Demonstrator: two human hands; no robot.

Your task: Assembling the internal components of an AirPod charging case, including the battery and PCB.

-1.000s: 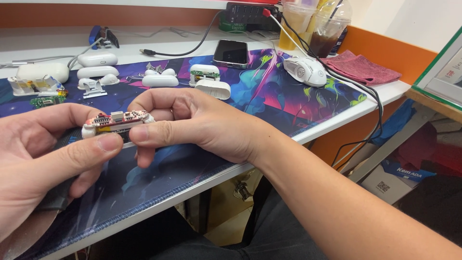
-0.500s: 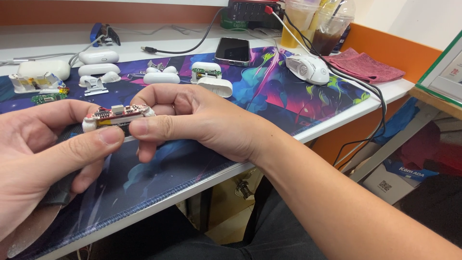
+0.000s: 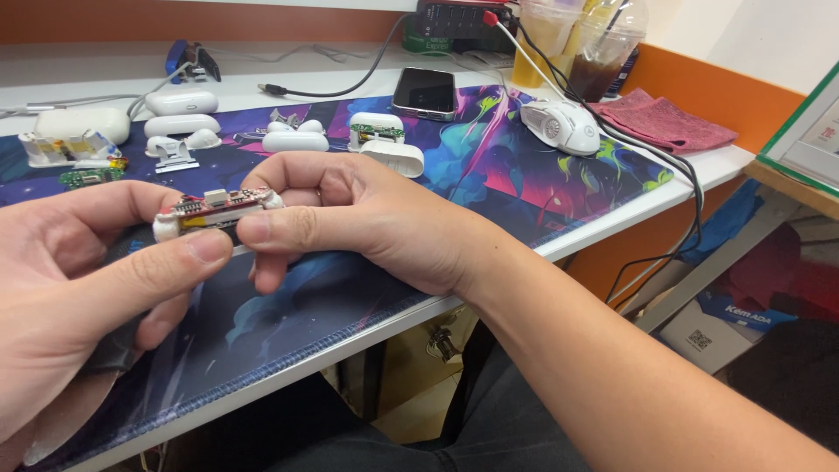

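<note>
Pinching a small white case shell with exposed red circuit board point(image 3: 214, 210) between both hands, left hand point(image 3: 79, 297) and right hand point(image 3: 367, 223) closed on it, above the colourful desk mat point(image 3: 489, 175); behind, two clear plastic cups point(image 3: 577, 39) hold yellow and dark drinks.

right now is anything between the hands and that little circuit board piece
Nothing visible. Both the left hand and the right hand already pinch the small circuit board piece between thumbs and fingers, holding it above the colourful desk mat.

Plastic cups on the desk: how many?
2. A clear cup of yellow drink and a domed cup of dark drink stand side by side at the back, behind the white mouse.
</note>
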